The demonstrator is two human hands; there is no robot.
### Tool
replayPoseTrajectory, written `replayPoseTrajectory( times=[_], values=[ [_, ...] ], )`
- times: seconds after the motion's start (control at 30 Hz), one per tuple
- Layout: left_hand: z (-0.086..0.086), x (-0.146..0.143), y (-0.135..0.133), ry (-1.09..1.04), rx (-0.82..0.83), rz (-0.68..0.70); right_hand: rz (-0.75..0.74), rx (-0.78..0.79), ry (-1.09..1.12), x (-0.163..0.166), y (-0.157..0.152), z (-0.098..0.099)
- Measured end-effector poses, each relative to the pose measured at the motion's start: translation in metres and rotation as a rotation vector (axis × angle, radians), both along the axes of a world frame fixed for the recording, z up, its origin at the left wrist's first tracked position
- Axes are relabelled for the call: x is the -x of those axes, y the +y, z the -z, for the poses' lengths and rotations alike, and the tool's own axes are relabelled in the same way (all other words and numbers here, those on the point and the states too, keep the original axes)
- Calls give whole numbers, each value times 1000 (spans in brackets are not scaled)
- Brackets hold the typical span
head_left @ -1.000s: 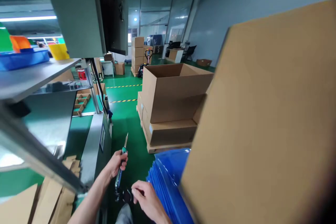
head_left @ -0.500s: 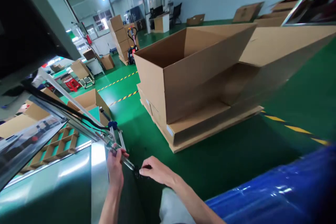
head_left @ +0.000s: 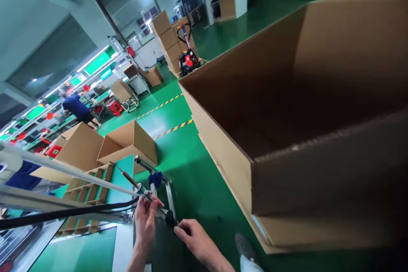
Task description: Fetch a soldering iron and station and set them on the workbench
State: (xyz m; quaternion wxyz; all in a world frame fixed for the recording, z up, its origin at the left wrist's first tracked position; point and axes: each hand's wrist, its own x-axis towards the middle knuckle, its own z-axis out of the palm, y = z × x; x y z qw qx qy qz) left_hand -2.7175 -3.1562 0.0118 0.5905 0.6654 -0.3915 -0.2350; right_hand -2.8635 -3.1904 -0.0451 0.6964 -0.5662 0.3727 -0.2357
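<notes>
My left hand [head_left: 145, 219] is closed around a slim metal tool [head_left: 139, 188] with a pointed brownish tip that aims up and to the left. In line with the tool's lower end is a dark, rounded black piece [head_left: 171, 218]; whether the two are joined I cannot tell. At that black piece, my right hand [head_left: 196, 238] has thumb and forefinger pinched together. An aluminium profile frame [head_left: 169, 197] with a blue wrapping [head_left: 155, 179] stands just beyond both hands.
A big open carton [head_left: 219, 136] on a pallet fills the right side. Left are a cardboard divider grid [head_left: 83, 197], a black cable [head_left: 79, 211] and a smaller open carton [head_left: 145, 142]. A person [head_left: 78, 108] stands at far benches; a pallet truck [head_left: 188, 57] is behind.
The view has swung left and closer to the big carton. The pointed tip now shows clearly above my left hand. My right hand remains at the black piece.
</notes>
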Motion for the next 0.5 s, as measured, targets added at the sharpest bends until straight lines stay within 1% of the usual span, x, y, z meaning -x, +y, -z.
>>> replayPoseTrajectory(
  times=[0.07,0.1,0.13,0.17,0.2,0.27,0.33,0.37,0.43,0.5],
  values=[
    [-12,4,-33,65,-34,93,-65,-164,-92,-2,-36,4],
    [-17,5,-47,100,-71,145,-102,-213,-103,-4,-51,5],
    [-19,6,-61,134,-114,184,-134,-221,-94,-8,-64,7],
    [-20,7,-74,163,-154,201,-143,-181,-64,-12,-76,8],
    [-19,8,-87,190,-182,192,-126,-103,-21,-16,-86,10],
    [-12,8,-117,241,-190,96,-25,115,85,-23,-102,13],
    [0,6,-153,300,-163,-51,78,319,176,-25,-116,18],
    [6,3,-173,341,-154,-125,105,379,199,-25,-124,20],
    [18,-8,-220,452,-147,-258,125,448,220,-21,-140,26],
    [26,-24,-273,604,-155,-340,151,487,261,-16,-159,33]
  ],
)
